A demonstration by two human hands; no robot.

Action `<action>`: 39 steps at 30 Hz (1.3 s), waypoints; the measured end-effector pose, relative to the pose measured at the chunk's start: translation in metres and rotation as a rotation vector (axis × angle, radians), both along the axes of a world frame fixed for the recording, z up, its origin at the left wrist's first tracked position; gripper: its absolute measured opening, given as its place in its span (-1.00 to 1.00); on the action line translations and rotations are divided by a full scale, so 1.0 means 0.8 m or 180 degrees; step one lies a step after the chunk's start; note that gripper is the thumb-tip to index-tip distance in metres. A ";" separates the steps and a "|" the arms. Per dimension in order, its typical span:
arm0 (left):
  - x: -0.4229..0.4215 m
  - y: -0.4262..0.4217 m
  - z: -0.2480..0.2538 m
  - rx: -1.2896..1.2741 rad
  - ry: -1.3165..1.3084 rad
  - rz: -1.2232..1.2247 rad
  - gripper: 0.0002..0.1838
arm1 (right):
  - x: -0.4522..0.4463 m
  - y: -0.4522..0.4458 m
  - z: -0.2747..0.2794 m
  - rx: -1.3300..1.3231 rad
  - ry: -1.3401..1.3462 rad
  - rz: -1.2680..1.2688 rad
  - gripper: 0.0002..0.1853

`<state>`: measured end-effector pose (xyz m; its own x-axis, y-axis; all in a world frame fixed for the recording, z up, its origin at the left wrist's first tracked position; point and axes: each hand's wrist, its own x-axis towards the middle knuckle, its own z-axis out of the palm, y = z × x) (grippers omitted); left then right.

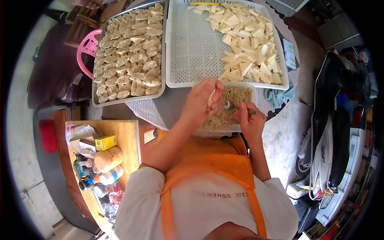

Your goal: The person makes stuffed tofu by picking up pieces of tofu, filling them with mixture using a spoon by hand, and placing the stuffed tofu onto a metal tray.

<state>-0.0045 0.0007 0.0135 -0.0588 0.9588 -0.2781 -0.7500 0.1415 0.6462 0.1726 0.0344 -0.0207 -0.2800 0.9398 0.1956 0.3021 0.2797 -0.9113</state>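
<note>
Head view from where I stand: the left hand (204,102) is curled snugly around a pale wedge (211,98), over the left part of a box (222,129) of brownish crumbly mix (241,96), while the right hand (252,119) grips what looks like a metal spoon (229,105), its end at the mix. Beyond the box on the cloth-covered counter (145,112), a perforated white tray (192,50) carries cut pale pieces (254,44) heaped mostly rightward, and left of it a metal tray (164,60) is packed with rows of speckled pieces (130,52).
</note>
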 end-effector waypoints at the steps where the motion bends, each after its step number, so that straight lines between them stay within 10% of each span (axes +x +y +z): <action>1: 0.002 0.001 0.004 -0.0004 0.0129 0.0080 -0.71 | -0.001 0.000 0.001 -0.0001 0.0013 0.0001 -0.85; 7: -0.020 -0.004 -0.031 0.0832 -0.0951 -0.0661 -0.67 | 0.002 0.001 -0.010 -0.0032 0.0039 -0.0059 -0.86; 13: 0.015 0.004 0.033 -0.0372 0.0262 0.0232 -0.72 | 0.005 0.001 -0.012 0.0068 -0.0055 -0.0049 -0.89; 22: -0.020 0.008 -0.056 0.1457 -0.2007 -0.1210 -0.61 | 0.000 -0.001 -0.002 0.0047 -0.0067 -0.0033 -0.88; 25: -0.024 0.005 -0.046 0.1466 -0.1893 -0.1140 -0.64 | 0.000 -0.001 -0.003 -0.0040 -0.0039 -0.0001 -0.87; 28: 0.004 0.003 0.022 -0.0244 -0.0378 0.0339 -0.64 | 0.000 0.000 -0.004 -0.0080 -0.0045 -0.0013 -0.87; 39: -0.014 0.000 -0.013 0.0329 -0.1012 -0.0523 -0.61 | 0.000 -0.001 -0.001 0.0020 -0.0083 0.0061 -0.86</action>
<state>-0.0158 0.0011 0.0034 0.1720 0.9722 -0.1590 -0.8883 0.2228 0.4017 0.1728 0.0339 -0.0215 -0.3032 0.9330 0.1939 0.3203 0.2914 -0.9014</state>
